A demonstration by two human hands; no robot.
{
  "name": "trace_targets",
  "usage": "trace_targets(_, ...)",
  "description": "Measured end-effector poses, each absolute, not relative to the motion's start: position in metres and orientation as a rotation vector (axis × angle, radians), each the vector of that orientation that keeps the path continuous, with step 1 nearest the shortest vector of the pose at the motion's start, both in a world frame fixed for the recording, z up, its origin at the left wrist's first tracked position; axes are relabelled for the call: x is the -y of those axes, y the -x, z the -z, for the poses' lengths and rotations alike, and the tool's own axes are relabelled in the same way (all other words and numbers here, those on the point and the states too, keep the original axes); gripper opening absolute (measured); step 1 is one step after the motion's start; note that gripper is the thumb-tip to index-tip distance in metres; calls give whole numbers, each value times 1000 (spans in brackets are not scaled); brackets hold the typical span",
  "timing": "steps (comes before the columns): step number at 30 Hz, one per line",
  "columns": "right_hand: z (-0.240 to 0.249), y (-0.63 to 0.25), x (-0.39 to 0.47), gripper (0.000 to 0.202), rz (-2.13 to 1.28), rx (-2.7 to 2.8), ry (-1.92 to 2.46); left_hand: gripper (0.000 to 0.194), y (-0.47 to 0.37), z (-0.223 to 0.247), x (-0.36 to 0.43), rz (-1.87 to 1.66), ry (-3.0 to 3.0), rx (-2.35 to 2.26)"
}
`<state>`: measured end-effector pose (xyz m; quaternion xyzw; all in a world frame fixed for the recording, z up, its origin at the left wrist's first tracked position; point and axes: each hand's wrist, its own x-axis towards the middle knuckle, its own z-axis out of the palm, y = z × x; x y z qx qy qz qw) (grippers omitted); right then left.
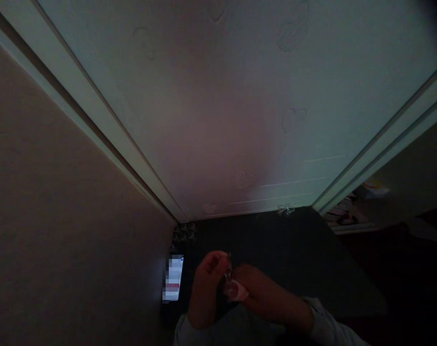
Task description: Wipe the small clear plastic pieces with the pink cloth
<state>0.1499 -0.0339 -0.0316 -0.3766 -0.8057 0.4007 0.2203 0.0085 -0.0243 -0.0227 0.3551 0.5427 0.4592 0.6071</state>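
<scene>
Both hands are close together above the dark tabletop [276,245], low in the dim head view. My left hand [211,269] pinches a small clear glass-like object [228,270] by its upper end. Just right of it, my right hand [249,281] has its fingers closed around a pinkish-white cloth or paper [241,291], which lies against the lower part of the clear object. The exact shape of the object is hard to make out.
A lit phone [174,278] lies at the left edge. Several small clear glass items [185,231] stand in the back left corner, and more [285,209] along the back. A pale panel [218,120] with heart patterns rises behind; a wall [77,216] borders the left.
</scene>
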Motion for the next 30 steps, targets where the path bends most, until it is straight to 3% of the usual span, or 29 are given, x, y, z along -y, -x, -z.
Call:
trace_targets(15, 36, -150, 35, 11, -1601, 1617, 927, 22, -3, 30, 20, -1106, -852, -1242)
trace_targets(23, 41, -146, 37, 39, -1806, 1469, 867, 17, 1, 23, 20, -1091, -1005, -1234)
trace_targets(30, 49, -146, 36, 38, -1747, 1640, 904, 20, 3, 31, 21, -918, -1212, -1218)
